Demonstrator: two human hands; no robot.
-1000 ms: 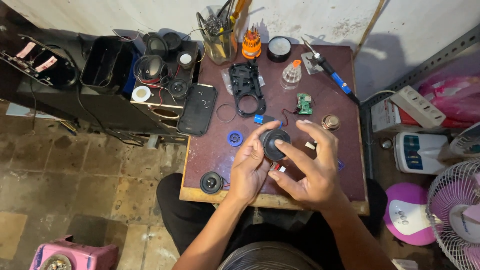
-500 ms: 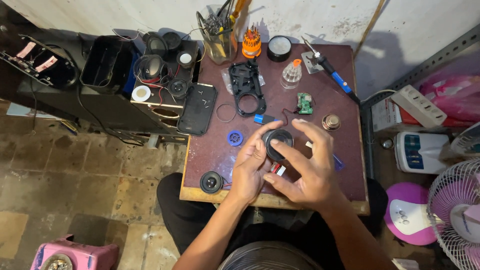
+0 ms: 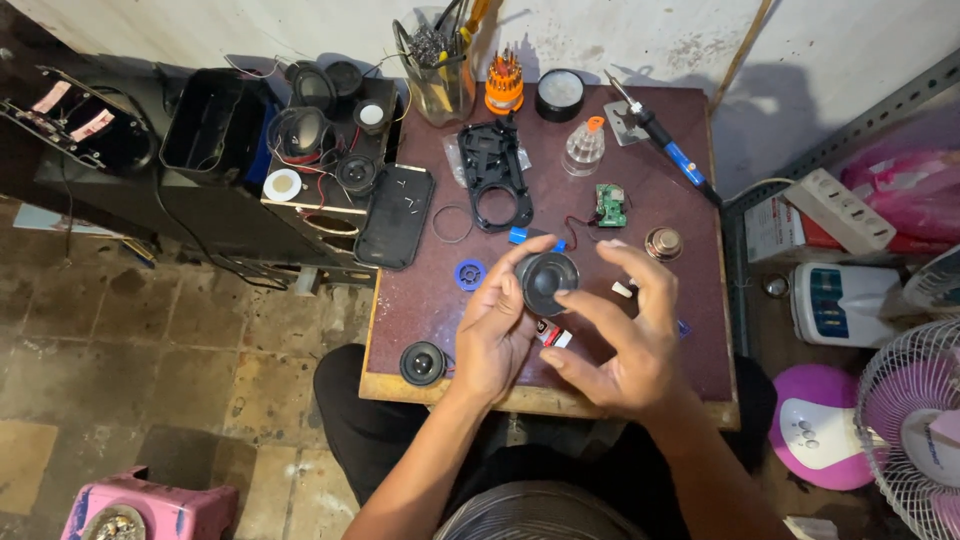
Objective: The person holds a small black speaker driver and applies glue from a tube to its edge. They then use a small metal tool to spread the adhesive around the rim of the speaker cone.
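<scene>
Small speaker [image 3: 548, 280] gripped by left hand [image 3: 497, 330]; underside hidden.

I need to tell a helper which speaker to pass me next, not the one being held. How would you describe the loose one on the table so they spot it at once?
Start at the dark red table and go to its front edge, near the left corner. The small round black speaker lies there alone, face up, just left of the left hand. Unlike the speaker held between both hands, nothing touches it.
</scene>
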